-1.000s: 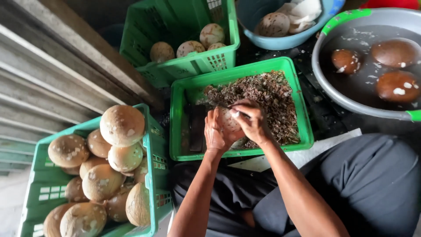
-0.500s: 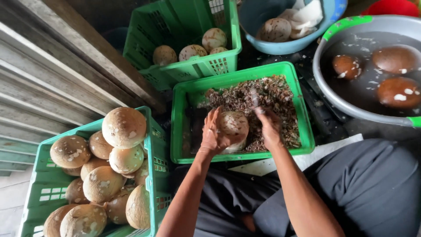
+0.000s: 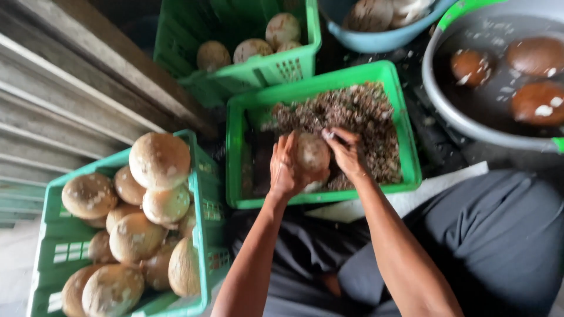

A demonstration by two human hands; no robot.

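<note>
left hand (image 3: 286, 167) cups coconut (image 3: 312, 154) from its left; right hand (image 3: 346, 152) touching its right side, pinching a small tool, blade unclear.

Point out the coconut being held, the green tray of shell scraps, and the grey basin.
coconut (image 3: 312, 154), head view, its pale rounded side.
green tray (image 3: 329, 81), head view, far rim.
grey basin (image 3: 449, 111), head view, near-left wall.

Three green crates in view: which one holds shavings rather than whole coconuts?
The middle crate, under both hands, holds brown shavings. The near-left crate and far crate hold whole pale coconuts.
</note>
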